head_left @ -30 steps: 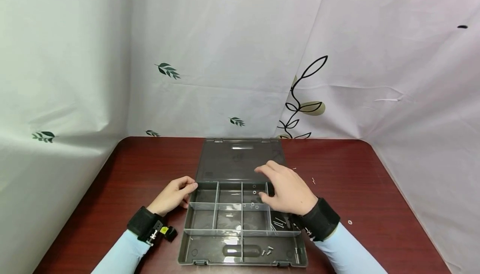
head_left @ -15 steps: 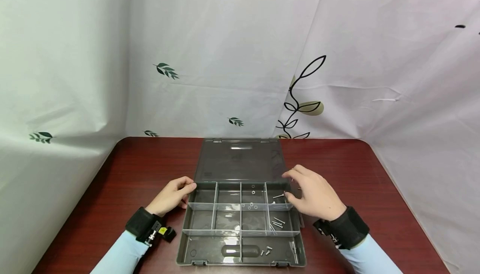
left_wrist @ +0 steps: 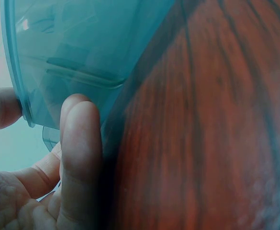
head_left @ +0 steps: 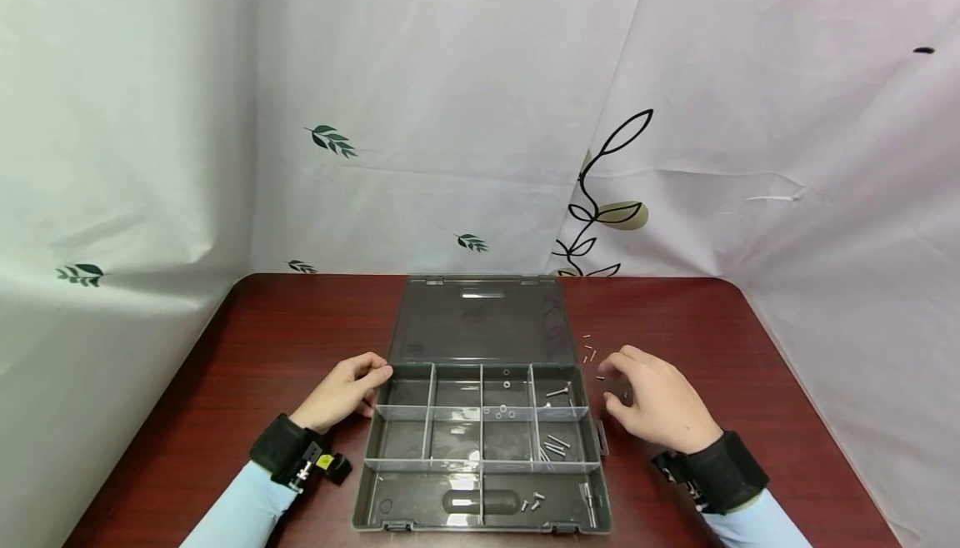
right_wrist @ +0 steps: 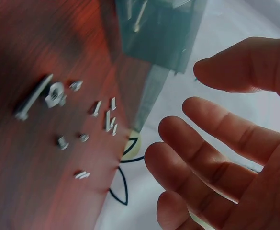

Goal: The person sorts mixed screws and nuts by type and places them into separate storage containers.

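Note:
A grey see-through compartment box [head_left: 405, 485] lies on the table with its lid [head_left: 480, 323] folded back. My left hand [head_left: 341, 390] grips its far left corner, thumb at the rim and fingers against the outer wall, as the left wrist view shows. Right of the box my right hand [head_left: 663, 402] hovers over the table, fingers loosely bent and apart, nothing between them. Loose hardware lies below it in the right wrist view: a long screw [right_wrist: 33, 97], a hex nut [right_wrist: 54, 94] and several short screws [right_wrist: 62, 143]. The hand partly hides these in the head view.
Inside the right-hand compartments lie long screws [head_left: 555, 448], a few small nuts [head_left: 507, 385] and short screws [head_left: 536, 496]. A small latch [head_left: 602, 438] juts from the box's right side. The table [head_left: 315, 315] ends at a white patterned cloth [head_left: 420, 115] behind.
My right hand has moved right, from over the box to over the table beside it. A screw now shows in the far right compartment. My left hand stays at the corner.

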`<state>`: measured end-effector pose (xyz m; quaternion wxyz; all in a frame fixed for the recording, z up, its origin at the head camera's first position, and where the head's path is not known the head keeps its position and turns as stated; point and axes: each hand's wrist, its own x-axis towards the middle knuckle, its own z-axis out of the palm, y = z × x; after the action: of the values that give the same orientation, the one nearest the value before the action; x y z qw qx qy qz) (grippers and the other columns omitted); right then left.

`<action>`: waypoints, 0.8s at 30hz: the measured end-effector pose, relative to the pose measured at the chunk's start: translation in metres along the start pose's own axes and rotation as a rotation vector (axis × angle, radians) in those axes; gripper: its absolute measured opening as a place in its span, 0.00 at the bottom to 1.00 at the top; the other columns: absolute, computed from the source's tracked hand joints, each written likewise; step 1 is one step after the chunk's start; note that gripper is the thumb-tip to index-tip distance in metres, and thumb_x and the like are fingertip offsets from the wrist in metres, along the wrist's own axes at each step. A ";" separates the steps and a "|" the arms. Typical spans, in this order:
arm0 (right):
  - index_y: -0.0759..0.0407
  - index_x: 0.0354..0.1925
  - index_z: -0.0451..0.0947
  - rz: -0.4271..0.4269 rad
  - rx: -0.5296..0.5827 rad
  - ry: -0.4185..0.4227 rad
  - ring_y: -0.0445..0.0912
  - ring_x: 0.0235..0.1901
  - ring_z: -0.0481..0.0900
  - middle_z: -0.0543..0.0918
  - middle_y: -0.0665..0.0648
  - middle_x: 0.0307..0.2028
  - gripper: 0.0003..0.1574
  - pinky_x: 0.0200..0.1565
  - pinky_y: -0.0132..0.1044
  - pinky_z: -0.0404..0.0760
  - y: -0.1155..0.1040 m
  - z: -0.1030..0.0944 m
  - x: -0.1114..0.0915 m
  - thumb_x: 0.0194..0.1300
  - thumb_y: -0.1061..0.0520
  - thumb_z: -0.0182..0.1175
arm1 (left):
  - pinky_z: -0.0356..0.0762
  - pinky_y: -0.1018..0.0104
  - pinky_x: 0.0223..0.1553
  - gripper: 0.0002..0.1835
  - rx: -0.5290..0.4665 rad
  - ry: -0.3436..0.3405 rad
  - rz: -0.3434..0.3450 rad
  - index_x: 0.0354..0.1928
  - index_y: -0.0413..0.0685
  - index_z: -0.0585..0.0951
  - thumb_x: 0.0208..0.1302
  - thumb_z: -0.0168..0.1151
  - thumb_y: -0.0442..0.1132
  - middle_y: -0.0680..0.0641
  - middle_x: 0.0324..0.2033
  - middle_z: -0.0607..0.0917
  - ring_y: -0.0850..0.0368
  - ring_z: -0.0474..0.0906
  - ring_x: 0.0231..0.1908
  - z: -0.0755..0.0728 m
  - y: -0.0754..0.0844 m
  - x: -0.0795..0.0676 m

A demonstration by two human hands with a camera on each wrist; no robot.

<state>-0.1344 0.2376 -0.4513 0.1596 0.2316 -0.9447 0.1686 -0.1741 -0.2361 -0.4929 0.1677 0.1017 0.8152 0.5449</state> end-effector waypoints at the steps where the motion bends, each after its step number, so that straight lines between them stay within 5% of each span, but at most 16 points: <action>1: 0.49 0.39 0.82 0.010 -0.004 -0.010 0.36 0.28 0.71 0.76 0.43 0.32 0.15 0.31 0.34 0.74 0.002 0.001 -0.001 0.48 0.56 0.68 | 0.82 0.57 0.28 0.27 -0.002 0.000 0.001 0.56 0.35 0.74 0.73 0.54 0.54 0.41 0.30 0.74 0.51 0.75 0.25 0.000 0.000 0.000; 10: 0.44 0.29 0.76 0.099 -0.048 -0.150 0.39 0.28 0.73 0.68 0.40 0.23 0.12 0.29 0.36 0.70 0.006 0.003 -0.005 0.47 0.57 0.69 | 0.82 0.57 0.27 0.26 0.002 0.011 -0.001 0.54 0.36 0.75 0.73 0.54 0.55 0.42 0.29 0.74 0.52 0.75 0.25 0.001 0.000 0.000; 15: 0.44 0.24 0.71 0.150 -0.087 -0.216 0.39 0.22 0.64 0.66 0.42 0.21 0.14 0.25 0.37 0.66 0.011 0.003 -0.008 0.45 0.57 0.68 | 0.82 0.57 0.28 0.26 0.014 0.020 -0.001 0.52 0.36 0.75 0.72 0.54 0.56 0.42 0.28 0.74 0.53 0.75 0.25 0.002 -0.003 0.002; 24: 0.43 0.20 0.69 0.142 -0.074 -0.222 0.38 0.19 0.64 0.66 0.40 0.18 0.15 0.23 0.35 0.66 0.015 0.010 -0.009 0.44 0.58 0.67 | 0.82 0.56 0.28 0.26 0.019 0.025 -0.012 0.52 0.38 0.76 0.72 0.54 0.57 0.42 0.28 0.74 0.52 0.75 0.25 0.002 -0.005 0.003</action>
<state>-0.1368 0.2492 -0.4674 0.0504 0.1754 -0.9761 0.1178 -0.1761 -0.2351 -0.4986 0.1600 0.0917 0.8231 0.5372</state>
